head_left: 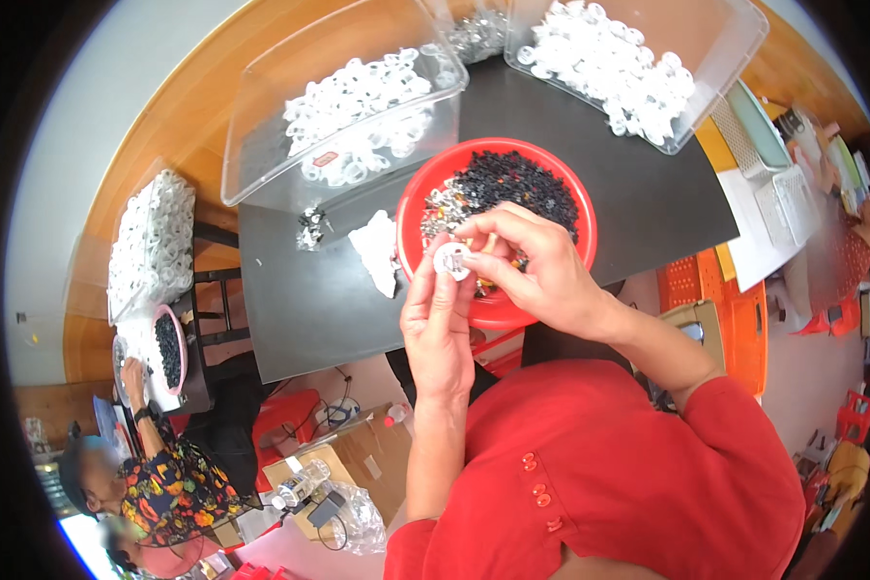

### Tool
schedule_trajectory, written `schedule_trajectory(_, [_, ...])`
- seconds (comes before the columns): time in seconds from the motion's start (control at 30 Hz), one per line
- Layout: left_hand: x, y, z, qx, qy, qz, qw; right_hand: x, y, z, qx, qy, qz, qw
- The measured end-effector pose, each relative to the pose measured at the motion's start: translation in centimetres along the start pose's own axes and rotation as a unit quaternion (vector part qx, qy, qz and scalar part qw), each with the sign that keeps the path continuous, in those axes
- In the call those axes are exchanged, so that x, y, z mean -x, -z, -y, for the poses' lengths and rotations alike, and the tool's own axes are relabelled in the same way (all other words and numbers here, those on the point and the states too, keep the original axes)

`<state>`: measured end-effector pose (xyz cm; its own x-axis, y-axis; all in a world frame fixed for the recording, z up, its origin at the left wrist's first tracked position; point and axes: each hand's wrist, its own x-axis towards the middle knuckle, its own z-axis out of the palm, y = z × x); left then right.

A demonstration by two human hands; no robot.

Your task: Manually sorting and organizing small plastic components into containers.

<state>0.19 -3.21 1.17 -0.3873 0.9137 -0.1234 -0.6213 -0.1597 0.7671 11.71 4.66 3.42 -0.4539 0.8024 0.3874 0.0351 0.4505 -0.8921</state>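
Just above the near left rim of a red basin [500,144], my left hand [438,338] grips a small round white plastic part [445,261] between thumb and fingers. Small metallic-looking detail shows on its face. My right hand [546,266] comes in from the right, closed, its thumb and index fingertips at the part's edge. Whether a smaller piece sits between those fingertips is too small to tell. Inside the basin lie many small black pieces [517,188] and a heap of silvery metal pieces [443,208], partly hidden by my hands.
On the dark table [300,319], two clear bins [246,155] [735,58] hold white round parts. A crumpled white sheet [375,251] and a small pile of metal bits [311,230] lie left of the basin. Further left, a co-worker's hand [133,379] works beside a pink basin [177,333].
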Motion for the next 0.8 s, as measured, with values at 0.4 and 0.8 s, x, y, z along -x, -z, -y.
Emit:
schedule_trajectory(0.4, [0.1,-0.7,0.0,-0.015,0.017,0.002,1.0,-0.1,0.0,-1.4,-0.168,-0.142,0.029,0.975])
schedule_trajectory(0.8, [-0.5,-0.3,-0.3,0.014,0.072,-0.034,0.997,0.4,-0.2,-0.8,-0.006,0.016,-0.019,1.0])
